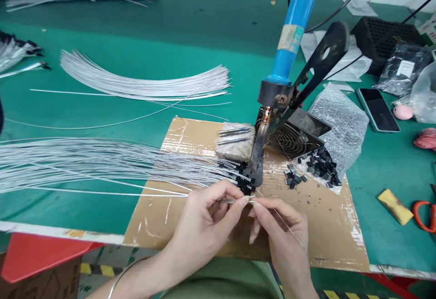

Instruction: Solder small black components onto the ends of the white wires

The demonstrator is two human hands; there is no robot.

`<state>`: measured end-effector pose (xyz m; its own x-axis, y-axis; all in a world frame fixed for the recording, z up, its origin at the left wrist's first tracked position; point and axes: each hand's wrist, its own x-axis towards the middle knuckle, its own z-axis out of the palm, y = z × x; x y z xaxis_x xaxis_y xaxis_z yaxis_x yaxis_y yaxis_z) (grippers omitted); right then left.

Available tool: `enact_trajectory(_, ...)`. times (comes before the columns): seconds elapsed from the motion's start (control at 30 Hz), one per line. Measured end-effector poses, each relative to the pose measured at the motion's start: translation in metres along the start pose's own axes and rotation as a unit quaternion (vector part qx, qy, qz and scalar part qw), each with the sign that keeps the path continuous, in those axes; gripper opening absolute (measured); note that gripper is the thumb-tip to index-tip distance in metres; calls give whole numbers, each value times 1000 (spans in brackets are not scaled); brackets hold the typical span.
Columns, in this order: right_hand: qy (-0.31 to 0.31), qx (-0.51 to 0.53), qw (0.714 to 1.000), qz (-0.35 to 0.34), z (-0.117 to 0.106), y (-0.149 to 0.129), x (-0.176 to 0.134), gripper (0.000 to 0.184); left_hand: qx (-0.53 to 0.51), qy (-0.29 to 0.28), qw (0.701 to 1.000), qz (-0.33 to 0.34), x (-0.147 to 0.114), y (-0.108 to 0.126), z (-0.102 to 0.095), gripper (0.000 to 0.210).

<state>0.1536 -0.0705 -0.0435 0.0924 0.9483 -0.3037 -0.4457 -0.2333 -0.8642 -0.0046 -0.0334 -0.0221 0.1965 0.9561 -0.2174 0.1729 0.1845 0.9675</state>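
Note:
My left hand (213,217) is closed, thumb and forefinger pinching the end of a thin white wire. Closed close beside it, my right hand (282,226) pinches the same wire tip between thumb and forefinger. A fine silvery strand (288,227) passes over the right hand's fingers; whether they grip it too, I cannot tell. Just beyond the fingertips, a blue-handled soldering iron (293,31) points downward in a black metal stand (318,63). Many white wires (102,160) with black connectors (243,178) at their right ends lie left of the iron.
A cardboard sheet (160,217) covers the table's front. On it are a sponge block (235,147) with metal tips, a small fan (289,131) and loose black connectors (322,165). Another wire bundle (146,81) lies behind. At right are a phone (378,108) and orange-handled scissors (422,215).

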Motion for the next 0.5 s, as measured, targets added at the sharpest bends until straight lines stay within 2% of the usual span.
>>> enact_trajectory(0.13,14,23,1000,17,2,1,0,12,21,6,1000,17,-2,-3,1,27)
enact_trajectory(0.3,-15,25,999,37,-3,0,3,11,53,6,998,44,-1,-1,1,25)
enact_trajectory(0.5,-68,19,993,99,-14,-12,10,15,115,-15,988,102,1,7,-6,22)
